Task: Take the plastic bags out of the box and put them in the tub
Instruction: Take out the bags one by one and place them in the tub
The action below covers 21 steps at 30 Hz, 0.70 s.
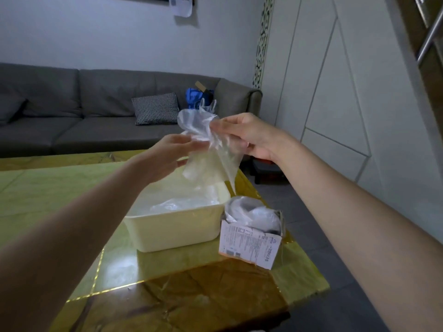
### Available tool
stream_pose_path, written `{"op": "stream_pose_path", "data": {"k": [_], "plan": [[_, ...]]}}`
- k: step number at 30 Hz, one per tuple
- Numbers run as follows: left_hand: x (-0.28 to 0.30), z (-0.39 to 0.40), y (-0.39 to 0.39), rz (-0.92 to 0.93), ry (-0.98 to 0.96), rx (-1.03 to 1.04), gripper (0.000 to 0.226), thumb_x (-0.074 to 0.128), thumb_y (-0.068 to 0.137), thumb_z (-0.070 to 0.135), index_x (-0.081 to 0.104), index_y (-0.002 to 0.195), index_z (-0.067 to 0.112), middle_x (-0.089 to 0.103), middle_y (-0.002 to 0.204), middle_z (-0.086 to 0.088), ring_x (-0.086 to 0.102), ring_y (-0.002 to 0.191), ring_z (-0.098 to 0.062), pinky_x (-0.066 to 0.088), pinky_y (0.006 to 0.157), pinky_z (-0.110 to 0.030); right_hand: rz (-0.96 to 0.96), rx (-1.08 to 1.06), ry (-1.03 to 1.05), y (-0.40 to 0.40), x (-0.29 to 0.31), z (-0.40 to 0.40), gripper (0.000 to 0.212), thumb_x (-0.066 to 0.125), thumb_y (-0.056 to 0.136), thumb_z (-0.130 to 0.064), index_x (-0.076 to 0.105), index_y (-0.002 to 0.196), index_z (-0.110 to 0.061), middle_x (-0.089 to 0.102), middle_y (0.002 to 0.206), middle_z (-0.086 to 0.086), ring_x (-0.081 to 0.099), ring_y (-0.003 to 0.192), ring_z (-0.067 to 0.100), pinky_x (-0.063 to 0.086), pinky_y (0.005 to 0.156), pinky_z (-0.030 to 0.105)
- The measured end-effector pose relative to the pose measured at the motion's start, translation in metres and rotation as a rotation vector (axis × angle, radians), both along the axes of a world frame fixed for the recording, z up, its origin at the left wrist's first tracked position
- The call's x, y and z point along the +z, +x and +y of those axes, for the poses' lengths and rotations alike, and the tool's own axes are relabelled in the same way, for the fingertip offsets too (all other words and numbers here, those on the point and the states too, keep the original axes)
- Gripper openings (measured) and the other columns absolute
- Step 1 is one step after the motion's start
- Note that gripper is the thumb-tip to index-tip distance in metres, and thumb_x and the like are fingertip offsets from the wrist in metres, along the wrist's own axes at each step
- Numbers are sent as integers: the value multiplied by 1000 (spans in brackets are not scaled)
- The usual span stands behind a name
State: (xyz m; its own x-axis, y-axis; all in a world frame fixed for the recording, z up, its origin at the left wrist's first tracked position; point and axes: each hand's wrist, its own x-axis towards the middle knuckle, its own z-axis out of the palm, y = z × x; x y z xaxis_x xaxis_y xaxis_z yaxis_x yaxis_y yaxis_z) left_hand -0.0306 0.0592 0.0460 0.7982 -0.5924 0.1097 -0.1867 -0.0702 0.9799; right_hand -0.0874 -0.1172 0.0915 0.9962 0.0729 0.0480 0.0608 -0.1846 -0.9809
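1. Holding a clear plastic bag (pixel 203 137) up in the air, I have both hands raised above the tub (pixel 177 226).
2. My right hand (pixel 249 137) pinches the crumpled top of the bag, fingers (pixel 217 127) clamped on the plastic.
3. My left hand (pixel 165 159) touches the bag's side just below that pinch; its fingers (pixel 184 141) look fairly straight, though part of them is blurred behind the film.
4. The bag's loose lower end hangs down from my fingers toward the tub's far rim.
5. Below my fingers, the cream tub sits on the worktop (pixel 48 188), with more clear bags (pixel 182 202) lying inside it.
6. Just beside the tub, below my right hand, stands the torn-open box (pixel 249 248), still stuffed with bunched plastic bags (pixel 254 214).
7. Beyond my fingers is a grey sofa (pixel 72 111) with a checked cushion (pixel 155 109).
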Motion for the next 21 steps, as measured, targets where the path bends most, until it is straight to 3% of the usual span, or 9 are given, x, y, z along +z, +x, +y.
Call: {"op": "stream_pose_path", "data": {"k": [3, 6, 8, 10, 11, 13, 15, 18, 21], "plan": [[-2, 16, 11, 29, -74, 150, 16, 57, 89, 23, 66, 92, 10, 59, 82, -7, 55, 71, -15, 50, 64, -22, 88, 117, -194, 8, -3, 8, 50, 71, 58, -47, 59, 89, -9, 41, 57, -6, 33, 42, 4, 28, 39, 14], [-11, 29, 21, 122, -147, 352, 17, 61, 88, 25, 66, 92, 9, 59, 76, -5, 58, 54, -3, 50, 52, -15, 124, 34, -312, 20, -17, 14, 45, 77, 64, -37, 64, 96, -9, 57, 85, 1, 50, 71, 12, 44, 62, 22], [-19, 31, 25, 176, -207, 448, 13, 61, 89, 22, 62, 90, 9, 56, 71, -4, 55, 42, 1, 47, 45, -10, 84, -193, -186, 33, -29, 22, 23, 75, 78, -15, 64, 96, -6, 62, 83, 4, 54, 71, 13, 44, 63, 24], [-28, 34, 28, 181, -181, 532, 13, 60, 90, 24, 60, 87, 11, 54, 67, -3, 52, 37, 1, 45, 41, -11, 89, -388, 119, 49, -40, 29, 5, 65, 85, -8, 62, 88, -7, 62, 76, 7, 56, 65, 16, 45, 62, 26], [-33, 36, 32, 175, -156, 571, 16, 61, 89, 27, 60, 88, 11, 55, 65, -3, 51, 35, 1, 44, 39, -11, 101, -425, 233, 56, -45, 33, 5, 63, 87, -12, 61, 88, -8, 63, 79, 8, 57, 68, 19, 48, 65, 29], [-40, 38, 37, 189, -122, 646, 27, 64, 85, 39, 60, 89, 13, 58, 62, 0, 51, 37, -1, 39, 36, -12, 144, -381, 262, 63, -55, 43, 25, 66, 87, -29, 61, 101, -9, 64, 92, 11, 61, 80, 24, 53, 73, 35], [-44, 37, 42, 241, -143, 651, 34, 64, 82, 47, 59, 86, 14, 59, 61, 3, 54, 46, -5, 39, 37, -13, 169, -298, 191, 63, -65, 57, 43, 70, 83, -31, 58, 114, -4, 60, 94, 10, 62, 75, 23, 53, 58, 30], [-45, 33, 45, 238, -130, 654, 27, 59, 88, 40, 58, 86, 13, 56, 63, 1, 51, 52, -9, 41, 45, -18, 125, -415, 216, 69, -74, 68, 17, 63, 87, -4, 54, 101, -10, 60, 82, 9, 57, 51, 12, 46, 44, 20], [-51, 44, 49, 131, -17, 732, 30, 57, 92, 29, 50, 68, 13, 40, 56, -2, 37, 38, -7, 28, 35, -13, -56, -605, -179, 74, -82, 57, 15, 53, 89, -1, 50, 100, -11, 52, 86, 4, 54, 59, 17, 50, 46, 26]]}}
